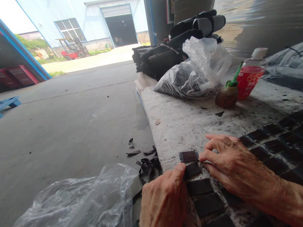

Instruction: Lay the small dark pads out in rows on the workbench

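Small black rectangular pieces lie in rows on the worktable (167, 126). My left hand (163, 202), with a dark band at the wrist, is closed, its fingertips pinching the left edge of a black rectangular piece (192, 170). Across from it, my right hand (230, 164) has its thumb and a bent finger at the same piece's right end, while another finger reaches forward. Just beyond lies a small piece with a brownish face (188, 156), close to the right fingertips. Toward me, another black piece (199, 187) rests flat in the same column.
Many dark pieces (296, 152) cover the table's right side. Farther back are a filled plastic bag (191, 73), a red-liquid bottle (250, 78), a green-nozzled squeeze bottle (227, 94) and black rolls (162, 56). Clear plastic sheeting (64, 213) and black scraps (148, 169) lie left of the table.
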Demonstrator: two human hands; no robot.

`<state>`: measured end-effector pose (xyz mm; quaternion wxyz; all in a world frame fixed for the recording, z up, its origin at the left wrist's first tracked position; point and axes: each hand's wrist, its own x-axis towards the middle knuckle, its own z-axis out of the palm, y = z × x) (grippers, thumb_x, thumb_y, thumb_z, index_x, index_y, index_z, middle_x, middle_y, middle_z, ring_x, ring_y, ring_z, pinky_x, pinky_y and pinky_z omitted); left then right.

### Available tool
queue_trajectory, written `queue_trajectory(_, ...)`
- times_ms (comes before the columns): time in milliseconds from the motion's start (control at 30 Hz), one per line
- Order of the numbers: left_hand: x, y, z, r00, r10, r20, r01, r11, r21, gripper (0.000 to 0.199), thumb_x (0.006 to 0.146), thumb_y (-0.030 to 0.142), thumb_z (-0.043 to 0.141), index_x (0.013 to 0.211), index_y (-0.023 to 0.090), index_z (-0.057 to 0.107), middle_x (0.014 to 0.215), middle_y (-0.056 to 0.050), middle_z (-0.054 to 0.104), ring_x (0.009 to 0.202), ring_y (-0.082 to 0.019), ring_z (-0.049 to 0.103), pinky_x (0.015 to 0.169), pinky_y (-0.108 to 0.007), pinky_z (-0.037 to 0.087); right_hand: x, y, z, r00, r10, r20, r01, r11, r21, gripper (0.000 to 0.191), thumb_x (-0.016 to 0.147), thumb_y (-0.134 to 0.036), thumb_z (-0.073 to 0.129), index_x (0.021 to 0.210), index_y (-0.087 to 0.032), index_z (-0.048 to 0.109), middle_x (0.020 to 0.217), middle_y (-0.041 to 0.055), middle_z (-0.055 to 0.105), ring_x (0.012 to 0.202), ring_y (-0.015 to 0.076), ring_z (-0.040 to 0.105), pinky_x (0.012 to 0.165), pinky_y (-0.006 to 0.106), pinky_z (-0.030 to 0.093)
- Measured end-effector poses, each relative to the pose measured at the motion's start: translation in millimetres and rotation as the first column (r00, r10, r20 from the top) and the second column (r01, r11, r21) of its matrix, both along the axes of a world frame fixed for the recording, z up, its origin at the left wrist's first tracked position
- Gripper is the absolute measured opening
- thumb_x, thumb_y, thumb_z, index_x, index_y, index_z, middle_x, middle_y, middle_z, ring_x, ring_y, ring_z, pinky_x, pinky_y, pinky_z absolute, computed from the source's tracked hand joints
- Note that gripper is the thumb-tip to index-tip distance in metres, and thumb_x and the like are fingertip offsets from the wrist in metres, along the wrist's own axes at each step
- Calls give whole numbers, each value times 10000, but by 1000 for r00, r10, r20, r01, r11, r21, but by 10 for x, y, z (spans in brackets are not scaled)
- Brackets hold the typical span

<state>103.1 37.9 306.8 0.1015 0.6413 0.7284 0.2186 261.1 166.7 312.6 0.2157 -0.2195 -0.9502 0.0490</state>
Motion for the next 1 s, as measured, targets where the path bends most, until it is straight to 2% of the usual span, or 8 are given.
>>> queue_trajectory(200, -10, -13, 2, 1000, 0, -9, 0, 1000, 28, 329, 898, 161, 340, 1151, 234, 536, 888, -32, 681, 784, -168, 656, 715, -265, 514, 11, 27, 50, 1000, 4, 31, -3, 1000, -11, 165, 832, -122, 511, 818, -224, 641, 856, 47, 601, 1143, 276, 429, 963, 465, 306)
queue_trajectory(467, 4, -12, -5, 1000, -5, -27, 6, 998, 66, 342, 894, 170, 336, 1161, 231, 541, 908, -38, 673, 774, -164, 648, 719, -269, 514, 28, 46, 28, 998, 19, 64, -18, 1000, -12, 173, 842, -130, 504, 853, -237, 640, 877, 39, 605, 1164, 281, 410, 980, 484, 284)
queue_trajectory(633, 53, 34, 24, 997, -16, -71, 18, 999, 30, 372, 884, 140, 340, 1188, 214, 542, 827, -45, 671, 698, -178, 647, 624, -268, 518, 58, 43, 40, 997, 34, 76, -35, 999, 7, 229, 832, -91, 477, 892, -240, 640, 899, 46, 612, 1183, 285, 403, 987, 508, 273)
queue_trajectory(833, 55, 47, 39, 995, -25, -93, 26, 1000, 11, 378, 878, 131, 359, 1204, 204, 536, 878, -61, 680, 760, -194, 658, 665, -290, 532, 146, 48, 16, 997, 32, 64, -34, 999, 20, 296, 822, -99, 477, 977, -294, 637, 946, 42, 607, 1188, 297, 395, 958, 527, 311)
queue_trajectory(1000, 56, 28, 37, 996, -24, -86, 27, 999, 32, 369, 877, 123, 354, 1177, 194, 556, 881, -69, 683, 783, -192, 662, 683, -284, 535, 221, 40, -3, 996, 39, 85, -46, 996, 76, 422, 791, -32, 455, 1049, -316, 630, 957, 38, 605, 1188, 296, 399, 979, 541, 302)
